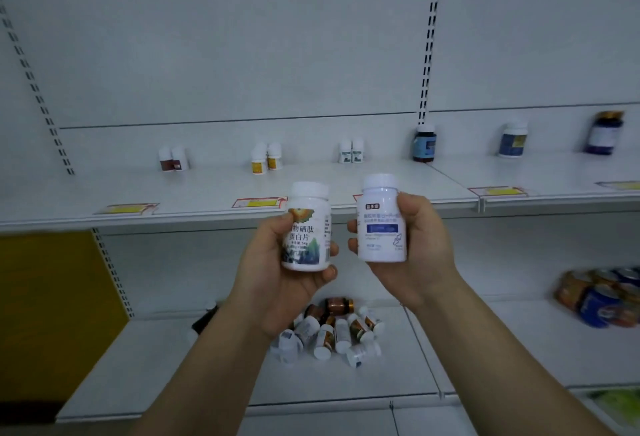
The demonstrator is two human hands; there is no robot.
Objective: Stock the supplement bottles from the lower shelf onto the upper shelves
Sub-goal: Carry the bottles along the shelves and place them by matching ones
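- Grips in the left hand (pixel 277 276) a white plastic bottle with an orange-and-green picture label (pixel 308 228), upright.
- Grips in the right hand (pixel 419 255) a white plastic bottle with a blue-banded label (pixel 381 224), upright, just beside the first.
- Holds both before the white metal upper shelf (pixel 194 193), its edge up and ahead; right one slightly higher.
- Hovers above a heap of toppled small bottles (pixel 332 331) on the white lower shelf (pixel 460 349).

single head view, close, facing forward and down at shelves (pixel 242 193).
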